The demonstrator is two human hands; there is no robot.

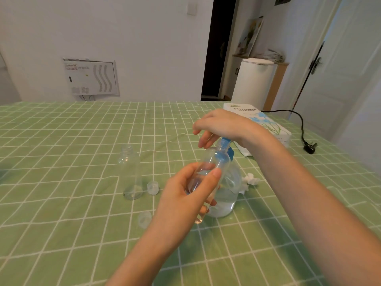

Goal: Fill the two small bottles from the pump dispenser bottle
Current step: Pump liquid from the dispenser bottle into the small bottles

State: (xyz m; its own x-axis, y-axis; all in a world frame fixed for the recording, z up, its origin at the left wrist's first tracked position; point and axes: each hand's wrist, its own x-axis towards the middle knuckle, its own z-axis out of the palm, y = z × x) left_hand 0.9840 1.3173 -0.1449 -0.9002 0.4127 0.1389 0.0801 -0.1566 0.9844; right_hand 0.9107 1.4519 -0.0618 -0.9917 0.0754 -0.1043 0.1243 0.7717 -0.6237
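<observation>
1. Now, the small bottle I am filling sits just right of the frame's centre. It is tilted, with its mouth up against the blue pump head of the pump dispenser bottle, which stands on the surface directly behind it.
2. It is thin clear plastic and nearly empty, so I judge it light, easy to squash and slippery if wet. The best hold is round the middle of the body, firm but not squeezing, leaving the neck free.
3. My left hand has its grip clamped on the bottle's lower body, thumb across the front and fingers behind. The forearm rises from the bottom centre.
4. My right hand lies over the pump head with the wrist bent down. Its fingers hang loose and apart, gripping nothing.
5. The dispenser holds liquid low down, so I judge it heavier and steady. A straight-down press should not tip it.
6. The second small bottle stands upright and uncapped left of centre.
</observation>
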